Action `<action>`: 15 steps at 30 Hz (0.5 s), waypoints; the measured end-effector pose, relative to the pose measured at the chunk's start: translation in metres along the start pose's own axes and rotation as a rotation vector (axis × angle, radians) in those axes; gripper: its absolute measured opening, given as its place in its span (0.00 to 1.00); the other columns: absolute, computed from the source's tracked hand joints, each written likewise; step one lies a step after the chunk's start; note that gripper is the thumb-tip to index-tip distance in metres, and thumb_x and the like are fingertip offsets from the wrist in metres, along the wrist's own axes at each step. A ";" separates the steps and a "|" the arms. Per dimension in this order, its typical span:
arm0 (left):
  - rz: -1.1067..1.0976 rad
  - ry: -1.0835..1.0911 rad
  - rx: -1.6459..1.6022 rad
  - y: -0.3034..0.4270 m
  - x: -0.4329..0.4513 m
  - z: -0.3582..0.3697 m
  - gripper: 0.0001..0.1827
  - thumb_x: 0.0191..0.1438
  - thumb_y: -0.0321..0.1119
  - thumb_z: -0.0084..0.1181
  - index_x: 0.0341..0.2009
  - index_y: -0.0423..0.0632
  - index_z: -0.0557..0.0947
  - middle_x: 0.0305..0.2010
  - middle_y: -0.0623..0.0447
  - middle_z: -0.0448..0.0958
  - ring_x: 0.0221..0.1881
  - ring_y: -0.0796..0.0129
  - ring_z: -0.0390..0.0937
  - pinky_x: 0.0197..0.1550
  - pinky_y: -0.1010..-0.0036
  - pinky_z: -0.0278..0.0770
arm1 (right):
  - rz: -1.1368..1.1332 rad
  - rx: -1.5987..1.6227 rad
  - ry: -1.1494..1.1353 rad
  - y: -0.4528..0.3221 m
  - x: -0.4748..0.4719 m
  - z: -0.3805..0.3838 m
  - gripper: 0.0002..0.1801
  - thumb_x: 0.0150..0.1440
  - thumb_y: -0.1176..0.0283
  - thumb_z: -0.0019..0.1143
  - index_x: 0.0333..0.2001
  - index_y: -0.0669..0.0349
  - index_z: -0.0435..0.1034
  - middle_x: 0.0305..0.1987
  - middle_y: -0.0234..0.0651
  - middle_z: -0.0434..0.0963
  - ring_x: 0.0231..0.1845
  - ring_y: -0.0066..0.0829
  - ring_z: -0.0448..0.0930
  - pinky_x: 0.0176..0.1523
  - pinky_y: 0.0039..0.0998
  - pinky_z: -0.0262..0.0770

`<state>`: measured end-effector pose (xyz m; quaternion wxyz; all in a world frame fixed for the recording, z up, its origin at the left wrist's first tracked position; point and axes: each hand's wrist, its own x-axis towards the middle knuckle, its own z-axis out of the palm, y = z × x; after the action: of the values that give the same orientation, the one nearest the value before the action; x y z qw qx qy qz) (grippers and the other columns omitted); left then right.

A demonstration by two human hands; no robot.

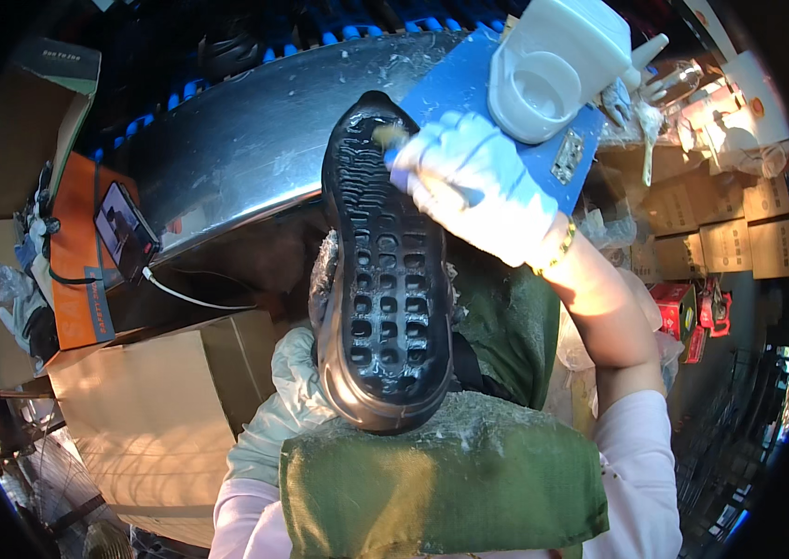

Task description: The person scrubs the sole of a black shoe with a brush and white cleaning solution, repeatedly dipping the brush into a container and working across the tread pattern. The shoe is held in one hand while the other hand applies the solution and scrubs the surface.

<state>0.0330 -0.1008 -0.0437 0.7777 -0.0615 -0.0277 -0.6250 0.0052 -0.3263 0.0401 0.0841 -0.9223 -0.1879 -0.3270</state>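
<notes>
A black rubber shoe sole (400, 279) lies in front of me with its inner face up, toe end away from me. Wet-looking gloss covers its ribbed forepart and the grid of square hollows. My left hand (301, 367), in a pale glove, holds the sole at its left side near the heel; the fingers are hidden beneath. In a white glove, my right hand (475, 182) grips a small brush (393, 136), blurred, with its bristles at the sole's forepart. A green cloth (436, 482), dusted with pale residue, covers my lap under the heel end.
Beyond the sole runs a metal worktop (247, 133) with a blue board (447, 77), bearing a white plastic container (555, 77). At left, a phone (127, 230) on a cable leans by an orange shoebox (80, 279) and a cardboard box (149, 412). Several cartons (723, 237) stand right.
</notes>
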 end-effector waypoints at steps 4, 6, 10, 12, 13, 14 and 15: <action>0.025 -0.003 0.002 0.009 0.003 -0.005 0.26 0.69 0.42 0.53 0.63 0.36 0.72 0.57 0.39 0.77 0.59 0.58 0.77 0.63 0.63 0.76 | 0.428 0.089 0.094 0.008 0.002 0.007 0.03 0.55 0.72 0.61 0.32 0.58 0.78 0.34 0.37 0.83 0.37 0.40 0.83 0.44 0.37 0.79; 0.039 -0.009 0.009 0.012 0.005 -0.006 0.26 0.69 0.41 0.53 0.63 0.36 0.72 0.58 0.39 0.77 0.59 0.58 0.76 0.64 0.62 0.76 | 0.190 0.070 -0.016 0.011 0.009 0.004 0.04 0.54 0.71 0.63 0.35 0.56 0.78 0.36 0.36 0.84 0.37 0.40 0.83 0.45 0.36 0.80; 0.048 -0.015 0.022 0.015 0.009 -0.008 0.25 0.69 0.41 0.53 0.63 0.36 0.72 0.58 0.39 0.77 0.59 0.58 0.76 0.64 0.62 0.75 | 0.336 0.094 0.055 0.024 0.028 0.000 0.04 0.58 0.69 0.63 0.38 0.55 0.79 0.36 0.35 0.83 0.38 0.38 0.83 0.44 0.34 0.81; 0.056 -0.026 0.026 0.016 0.007 -0.011 0.25 0.69 0.41 0.53 0.63 0.36 0.73 0.58 0.39 0.77 0.59 0.58 0.76 0.64 0.62 0.75 | 0.611 0.125 0.120 0.033 0.028 -0.004 0.05 0.61 0.71 0.63 0.41 0.56 0.80 0.36 0.35 0.83 0.37 0.35 0.84 0.44 0.30 0.81; 0.060 -0.029 0.031 0.015 0.005 -0.012 0.25 0.68 0.41 0.53 0.62 0.36 0.73 0.58 0.39 0.77 0.60 0.58 0.76 0.64 0.62 0.75 | 0.679 0.485 0.219 0.037 0.025 -0.007 0.07 0.62 0.71 0.62 0.44 0.58 0.80 0.36 0.35 0.82 0.36 0.29 0.83 0.45 0.28 0.81; 0.067 -0.024 0.030 0.016 0.004 -0.014 0.25 0.68 0.41 0.53 0.62 0.36 0.73 0.58 0.39 0.77 0.60 0.58 0.76 0.64 0.61 0.75 | 0.607 0.555 0.132 0.038 0.017 -0.010 0.07 0.63 0.72 0.62 0.44 0.59 0.80 0.36 0.33 0.82 0.36 0.27 0.82 0.44 0.27 0.80; 0.069 -0.029 0.037 0.016 0.004 -0.015 0.25 0.68 0.40 0.53 0.62 0.36 0.73 0.58 0.39 0.77 0.60 0.59 0.76 0.64 0.61 0.75 | 0.592 0.645 0.073 0.037 0.009 -0.014 0.07 0.64 0.73 0.61 0.44 0.60 0.79 0.36 0.32 0.81 0.36 0.24 0.81 0.44 0.25 0.79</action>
<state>0.0493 -0.1031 -0.0595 0.7994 -0.0573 -0.0484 -0.5961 0.0186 -0.3613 0.0558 0.4643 -0.8508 -0.0051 -0.2459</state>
